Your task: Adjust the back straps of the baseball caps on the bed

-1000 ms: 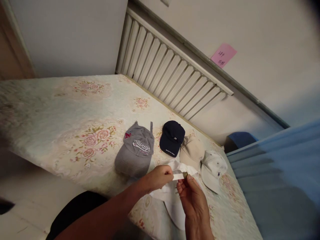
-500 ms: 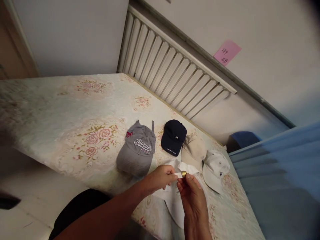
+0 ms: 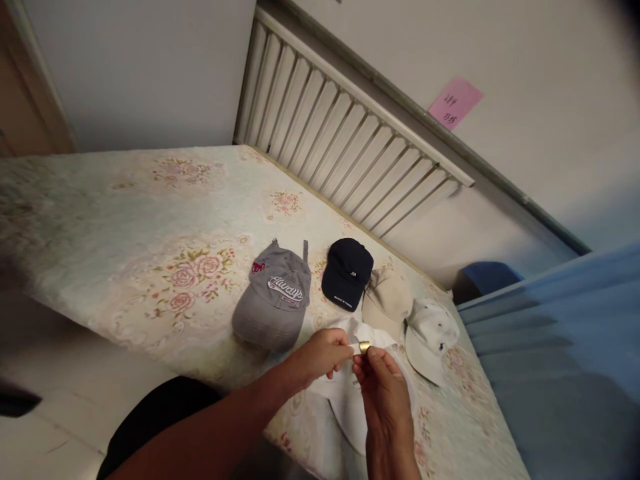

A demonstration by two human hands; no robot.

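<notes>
Fingers (image 3: 344, 347) of my left hand (image 3: 323, 357) and right hand (image 3: 385, 393) pinch shut on the strap (image 3: 354, 347) and brass buckle (image 3: 365, 347) of a white cap (image 3: 345, 400) lying on the bed (image 3: 150, 220), seemingly holding the strap taut. Four other caps (image 3: 274, 300) sit in a row beyond.

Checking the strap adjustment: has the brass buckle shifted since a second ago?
Yes, slightly. The brass buckle, pinched in the right hand, has slid left toward the left hand holding the white strap, judged against the navy cap.
</notes>
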